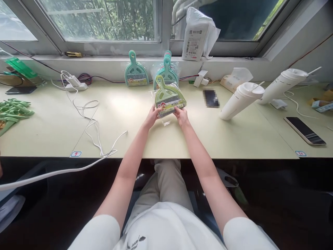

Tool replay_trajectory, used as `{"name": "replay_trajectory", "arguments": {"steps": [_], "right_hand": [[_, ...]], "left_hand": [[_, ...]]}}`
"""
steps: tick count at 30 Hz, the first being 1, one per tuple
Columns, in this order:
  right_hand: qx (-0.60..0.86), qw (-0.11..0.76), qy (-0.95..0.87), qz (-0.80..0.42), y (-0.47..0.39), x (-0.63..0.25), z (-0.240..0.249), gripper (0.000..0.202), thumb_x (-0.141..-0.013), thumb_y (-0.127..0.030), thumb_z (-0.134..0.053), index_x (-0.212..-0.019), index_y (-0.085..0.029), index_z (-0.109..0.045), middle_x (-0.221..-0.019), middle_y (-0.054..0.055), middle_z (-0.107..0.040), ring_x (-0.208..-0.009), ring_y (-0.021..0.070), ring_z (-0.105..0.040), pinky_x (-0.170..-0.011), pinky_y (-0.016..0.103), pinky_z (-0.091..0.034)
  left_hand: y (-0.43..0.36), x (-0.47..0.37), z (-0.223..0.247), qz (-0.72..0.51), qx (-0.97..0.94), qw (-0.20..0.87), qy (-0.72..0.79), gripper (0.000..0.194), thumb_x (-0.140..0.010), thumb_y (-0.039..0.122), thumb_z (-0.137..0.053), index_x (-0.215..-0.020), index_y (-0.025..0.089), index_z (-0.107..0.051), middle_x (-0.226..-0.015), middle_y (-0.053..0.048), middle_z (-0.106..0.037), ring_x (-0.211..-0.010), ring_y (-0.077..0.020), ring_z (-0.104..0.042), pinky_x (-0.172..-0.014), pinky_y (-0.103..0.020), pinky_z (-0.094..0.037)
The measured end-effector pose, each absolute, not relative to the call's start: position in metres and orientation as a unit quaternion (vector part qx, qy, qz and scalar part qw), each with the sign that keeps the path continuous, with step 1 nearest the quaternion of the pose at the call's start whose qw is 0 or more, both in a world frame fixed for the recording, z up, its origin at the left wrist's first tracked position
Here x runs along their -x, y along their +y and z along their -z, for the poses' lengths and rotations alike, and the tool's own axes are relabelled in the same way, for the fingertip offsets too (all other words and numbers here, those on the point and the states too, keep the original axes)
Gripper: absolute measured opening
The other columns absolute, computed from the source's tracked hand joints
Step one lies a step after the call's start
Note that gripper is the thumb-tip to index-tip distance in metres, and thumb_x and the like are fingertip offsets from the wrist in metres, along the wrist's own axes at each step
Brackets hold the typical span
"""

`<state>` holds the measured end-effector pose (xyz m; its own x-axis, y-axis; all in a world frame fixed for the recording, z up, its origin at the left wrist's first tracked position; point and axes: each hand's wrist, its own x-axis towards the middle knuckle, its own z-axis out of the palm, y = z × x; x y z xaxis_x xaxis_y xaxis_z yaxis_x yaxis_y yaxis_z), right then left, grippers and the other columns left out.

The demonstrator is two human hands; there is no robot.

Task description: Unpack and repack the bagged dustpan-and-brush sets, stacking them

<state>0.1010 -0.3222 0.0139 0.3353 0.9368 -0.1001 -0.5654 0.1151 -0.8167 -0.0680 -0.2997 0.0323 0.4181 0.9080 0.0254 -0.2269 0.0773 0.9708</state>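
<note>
A yellow-green mini dustpan and brush set [169,96], wrapped in clear plastic with a printed label, is held up above the table in both hands. My left hand [152,116] is closed on its lower left corner, and my right hand [181,115] grips the lower right. Its handle points away from me, tilted slightly left. Right behind it leans a stack of teal dustpan sets [167,66], partly covered by the held one; a pink edge shows at the top of the stack. Farther left, a single teal dustpan set [136,71] leans against the wall.
White cables [91,119] trail across the table's left half from a power strip [76,86]. Two white cups with straws [240,100] stand on the right, near a tissue pack [235,79] and a phone [305,130]. Green plastic parts [14,113] are heaped at far left.
</note>
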Motion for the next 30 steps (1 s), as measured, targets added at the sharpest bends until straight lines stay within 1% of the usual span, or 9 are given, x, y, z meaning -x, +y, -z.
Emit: {"name": "replay_trajectory", "arguments": {"steps": [5, 8, 11, 14, 18, 21, 23, 26, 30], "right_hand": [[0.395, 0.706, -0.248, -0.533, -0.322, -0.108, -0.013, 0.02, -0.071, -0.016, -0.074, -0.086, -0.013, -0.061, -0.085, 0.004, -0.072, -0.086, 0.017, -0.068, -0.087, 0.034, -0.056], [0.393, 0.705, -0.253, -0.533, -0.323, -0.111, -0.015, 0.024, -0.069, -0.017, -0.076, -0.087, -0.012, -0.062, -0.087, 0.006, -0.072, -0.089, 0.0185, -0.068, -0.088, 0.036, -0.056], [0.4, 0.709, -0.246, -0.526, -0.323, -0.115, -0.014, 0.025, -0.067, -0.016, -0.077, -0.087, -0.011, -0.062, -0.087, 0.006, -0.072, -0.088, 0.0189, -0.068, -0.088, 0.037, -0.056], [0.412, 0.714, -0.231, -0.517, -0.323, -0.117, -0.013, 0.026, -0.066, -0.014, -0.077, -0.087, -0.012, -0.062, -0.086, 0.005, -0.072, -0.087, 0.0185, -0.068, -0.088, 0.036, -0.056], [0.412, 0.711, -0.232, -0.521, -0.325, -0.116, -0.015, 0.024, -0.067, -0.013, -0.075, -0.087, -0.014, -0.061, -0.084, 0.003, -0.072, -0.085, 0.0171, -0.069, -0.088, 0.035, -0.056], [0.414, 0.704, -0.24, -0.524, -0.326, -0.115, -0.018, 0.022, -0.069, -0.012, -0.073, -0.087, -0.015, -0.061, -0.083, 0.002, -0.072, -0.082, 0.016, -0.069, -0.086, 0.034, -0.057], [0.425, 0.696, -0.243, -0.525, -0.327, -0.115, -0.021, 0.017, -0.072, -0.013, -0.07, -0.087, -0.015, -0.061, -0.08, 0.001, -0.071, -0.076, 0.0145, -0.069, -0.083, 0.032, -0.058], [0.442, 0.681, -0.232, -0.536, -0.326, -0.116, -0.023, 0.008, -0.078, -0.018, -0.063, -0.085, -0.015, -0.061, -0.074, 0.0, -0.07, -0.066, 0.0129, -0.068, -0.074, 0.03, -0.059], [0.454, 0.688, -0.195, -0.531, -0.324, -0.116, -0.023, 0.007, -0.082, -0.022, -0.059, -0.082, -0.016, -0.06, -0.068, 0.0, -0.069, -0.06, 0.0118, -0.066, -0.066, 0.027, -0.059]], "left_hand": [[-0.302, 0.07, -0.037, -0.425, -0.538, 0.671, 0.282, 0.052, -0.08, 0.042, -0.059, -0.126, 0.024, -0.045, -0.124, -0.007, -0.058, -0.112, -0.0232, -0.057, -0.089, -0.039, -0.05], [-0.304, 0.071, -0.04, -0.422, -0.544, 0.671, 0.276, 0.055, -0.08, 0.048, -0.059, -0.127, 0.022, -0.045, -0.119, -0.008, -0.06, -0.109, -0.0233, -0.059, -0.09, -0.039, -0.05], [-0.305, 0.07, -0.04, -0.408, -0.547, 0.673, 0.284, 0.059, -0.079, 0.05, -0.06, -0.128, 0.022, -0.045, -0.116, -0.009, -0.062, -0.103, -0.0229, -0.062, -0.088, -0.038, -0.051], [-0.307, 0.067, -0.04, -0.395, -0.55, 0.676, 0.292, 0.06, -0.077, 0.046, -0.062, -0.13, 0.025, -0.042, -0.119, -0.008, -0.061, -0.1, -0.0226, -0.063, -0.088, -0.039, -0.051], [-0.31, 0.065, -0.039, -0.402, -0.558, 0.664, 0.292, 0.059, -0.076, 0.038, -0.063, -0.13, 0.026, -0.042, -0.125, -0.007, -0.057, -0.106, -0.0245, -0.06, -0.088, -0.041, -0.051], [-0.307, 0.065, -0.037, -0.413, -0.559, 0.652, 0.304, 0.058, -0.075, 0.033, -0.061, -0.129, 0.025, -0.042, -0.124, -0.007, -0.057, -0.108, -0.025, -0.059, -0.086, -0.04, -0.052], [-0.305, 0.065, -0.036, -0.423, -0.554, 0.642, 0.319, 0.058, -0.074, 0.032, -0.06, -0.128, 0.024, -0.042, -0.122, -0.007, -0.058, -0.106, -0.0245, -0.06, -0.084, -0.039, -0.053], [-0.301, 0.067, -0.034, -0.425, -0.545, 0.642, 0.332, 0.059, -0.071, 0.03, -0.061, -0.127, 0.023, -0.043, -0.12, -0.007, -0.06, -0.101, -0.023, -0.062, -0.08, -0.038, -0.054], [-0.299, 0.071, -0.036, -0.404, -0.539, 0.659, 0.334, 0.06, -0.07, 0.029, -0.062, -0.126, 0.025, -0.042, -0.119, -0.006, -0.061, -0.095, -0.0214, -0.064, -0.074, -0.034, -0.055]]}}
